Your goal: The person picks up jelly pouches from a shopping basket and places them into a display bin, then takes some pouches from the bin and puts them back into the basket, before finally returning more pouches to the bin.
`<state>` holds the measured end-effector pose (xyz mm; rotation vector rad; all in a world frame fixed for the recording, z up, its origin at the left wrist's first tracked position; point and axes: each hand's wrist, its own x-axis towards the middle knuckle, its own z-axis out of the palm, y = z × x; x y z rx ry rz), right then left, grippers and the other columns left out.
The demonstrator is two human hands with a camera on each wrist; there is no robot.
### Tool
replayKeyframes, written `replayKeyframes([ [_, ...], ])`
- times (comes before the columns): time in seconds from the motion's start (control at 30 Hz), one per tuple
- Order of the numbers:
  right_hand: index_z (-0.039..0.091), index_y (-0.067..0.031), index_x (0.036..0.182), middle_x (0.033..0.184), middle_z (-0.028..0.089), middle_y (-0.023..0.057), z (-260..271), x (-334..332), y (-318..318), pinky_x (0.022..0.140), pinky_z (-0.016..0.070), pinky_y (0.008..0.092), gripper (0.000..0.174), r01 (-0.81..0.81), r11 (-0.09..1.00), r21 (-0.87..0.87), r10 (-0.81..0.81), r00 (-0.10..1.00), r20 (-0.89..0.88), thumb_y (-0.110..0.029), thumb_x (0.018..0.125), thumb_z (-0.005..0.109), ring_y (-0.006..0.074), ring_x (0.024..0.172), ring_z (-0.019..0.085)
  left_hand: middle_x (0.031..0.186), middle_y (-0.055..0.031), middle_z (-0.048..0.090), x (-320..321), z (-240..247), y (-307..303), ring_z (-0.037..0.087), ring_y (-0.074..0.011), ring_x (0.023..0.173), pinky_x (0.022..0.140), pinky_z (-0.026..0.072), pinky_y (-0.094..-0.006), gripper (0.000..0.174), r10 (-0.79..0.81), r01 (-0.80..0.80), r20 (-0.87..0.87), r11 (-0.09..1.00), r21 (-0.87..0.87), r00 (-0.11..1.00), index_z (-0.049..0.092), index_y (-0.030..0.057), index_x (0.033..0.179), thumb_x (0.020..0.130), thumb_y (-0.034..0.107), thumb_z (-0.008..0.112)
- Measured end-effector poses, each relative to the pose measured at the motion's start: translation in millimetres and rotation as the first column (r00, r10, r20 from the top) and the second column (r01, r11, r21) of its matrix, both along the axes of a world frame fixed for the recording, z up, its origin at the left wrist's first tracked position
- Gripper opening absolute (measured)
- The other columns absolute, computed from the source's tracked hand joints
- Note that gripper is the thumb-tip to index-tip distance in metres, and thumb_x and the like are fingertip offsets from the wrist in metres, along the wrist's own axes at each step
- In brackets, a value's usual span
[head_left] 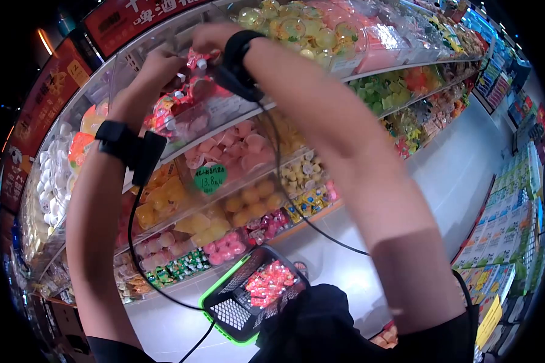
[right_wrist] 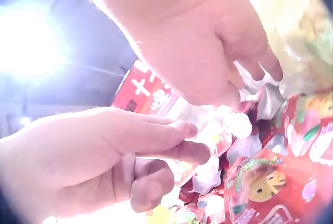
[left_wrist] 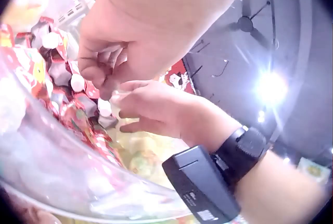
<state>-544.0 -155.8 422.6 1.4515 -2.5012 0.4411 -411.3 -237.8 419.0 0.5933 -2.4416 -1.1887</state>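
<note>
Both hands reach into a clear shelf bin of red spouted pouches [head_left: 171,109] with white caps. In the head view the left hand [head_left: 160,68] hovers at the left of the pile. Its fingers are loosely bent, and no item shows between them in the right wrist view, where the left hand [right_wrist: 109,156] is beside the caps. The right hand [head_left: 211,37] is at the back of the pile. In the right wrist view the right hand [right_wrist: 203,41] points its fingers down at a pouch's grey spout end [right_wrist: 269,103]. A printed red pouch [right_wrist: 265,185] lies in front.
A black basket with a green rim [head_left: 224,275] stands on the floor, holding red packets [head_left: 269,283]. Tiered bins of jelly cups [head_left: 242,145] surround the pouches, with a green price tag [head_left: 209,179] below. Cables [head_left: 309,221] hang from both wrists. Boxed goods [head_left: 502,212] line the right side.
</note>
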Motion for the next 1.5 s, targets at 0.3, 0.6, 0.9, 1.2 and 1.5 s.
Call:
replayKeyframes([
  [0.3,0.068,0.0036,0.076,0.073,0.065,0.0238,-52.2,153.9,162.8,0.067,0.0522,0.0368,0.021,-0.200,0.866,-0.458,0.287,0.949,0.128,-0.016,0.071,0.062,0.0323,0.069,0.065,0.061,-0.0058,0.057,127.5,-108.0,119.8,0.059,-0.0215,0.053,0.050,0.0456,-0.0298,0.013,-0.616,0.125,-0.183,0.423,-0.898,0.766,0.060,0.0104,0.093,0.081,0.012,0.064],
  [0.6,0.071,-0.0070,0.076,0.079,0.067,0.0140,-391.3,255.9,249.2,0.069,0.0514,0.0388,0.021,0.274,0.960,-0.064,-0.117,0.594,0.796,-0.019,0.070,0.055,0.0293,0.076,0.066,0.075,-0.0166,0.062,208.6,-410.5,175.4,0.061,-0.0356,0.067,0.057,0.0468,-0.0442,0.018,-0.784,0.788,0.302,0.349,-0.507,0.542,0.056,0.0074,0.098,0.082,0.013,0.062],
  [0.9,0.071,-0.0066,0.088,0.092,0.066,0.0197,-766.2,399.2,255.5,0.081,0.0498,0.0387,0.027,0.356,0.818,0.452,-0.512,0.092,0.854,-0.022,0.078,0.052,0.0330,0.092,0.063,0.077,-0.0165,0.064,339.8,-769.5,172.8,0.063,-0.0364,0.075,0.066,0.0492,-0.0443,0.019,-0.490,0.656,0.718,0.752,0.060,0.495,0.058,0.0091,0.097,0.085,0.023,0.054],
  [1.2,0.068,-0.0066,0.095,0.099,0.065,0.0163,-977.7,482.0,221.3,0.083,0.0497,0.0367,0.026,0.209,0.640,0.739,-0.758,0.015,0.652,-0.016,0.086,0.046,0.0272,0.096,0.063,0.108,-0.0129,0.060,384.9,-975.3,191.2,0.062,-0.0247,0.094,0.071,0.0578,-0.0323,0.040,-0.404,0.033,0.801,0.900,0.435,0.441,0.050,-0.0011,0.117,0.083,0.017,0.061],
  [1.5,0.066,-0.0090,0.102,0.102,0.064,0.0100,-1101.0,500.7,207.5,0.083,0.0489,0.0365,0.031,0.403,0.517,0.755,-0.793,-0.106,0.600,-0.027,0.087,0.046,0.0238,0.099,0.060,0.100,-0.0118,0.061,382.1,-1115.4,192.2,0.058,-0.0232,0.097,0.080,0.0492,-0.0361,0.032,-0.345,0.053,0.776,0.925,0.375,0.528,0.057,0.0004,0.108,0.085,0.022,0.056],
])
